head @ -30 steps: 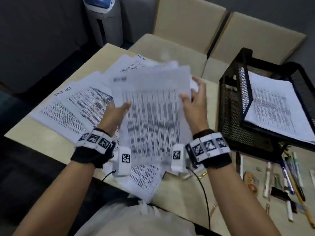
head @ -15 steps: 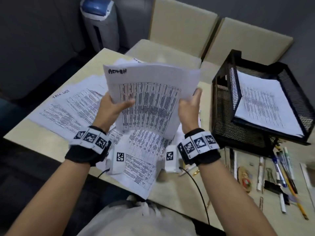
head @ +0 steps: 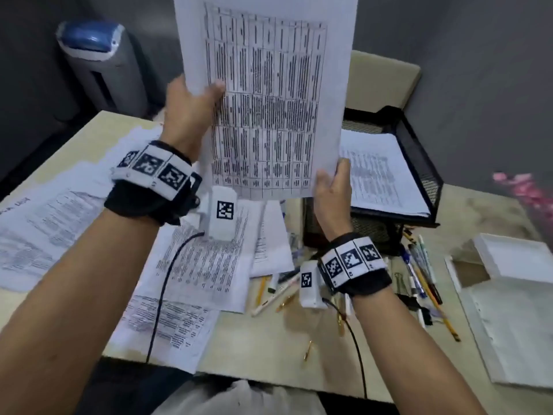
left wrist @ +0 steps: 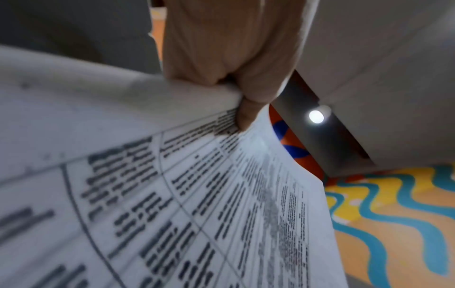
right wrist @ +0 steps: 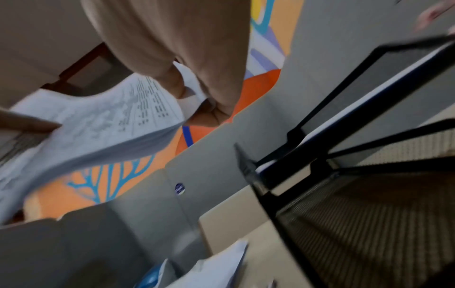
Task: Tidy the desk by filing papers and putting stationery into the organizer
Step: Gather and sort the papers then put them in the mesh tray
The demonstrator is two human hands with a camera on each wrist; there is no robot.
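Printed sheet (head: 269,97) held upright in the air above the desk (head: 269,348), left hand (head: 187,106) pinching its left edge with the thumb on the printed face, right hand (head: 332,190) gripping its lower right corner, just left of the black mesh organizer (head: 419,151), which already holds papers

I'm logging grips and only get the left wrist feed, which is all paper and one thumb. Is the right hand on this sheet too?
Observer: Yes. The right hand pinches the printed sheet at its lower right corner; the left hand grips the left edge.
Operator: Is the tray close?
Observer: The black mesh tray stands just right of the sheet, with papers already in it.
Operator: Stationery sorted?
Observer: No, pens and pencils lie loose on the desk in front of the tray.
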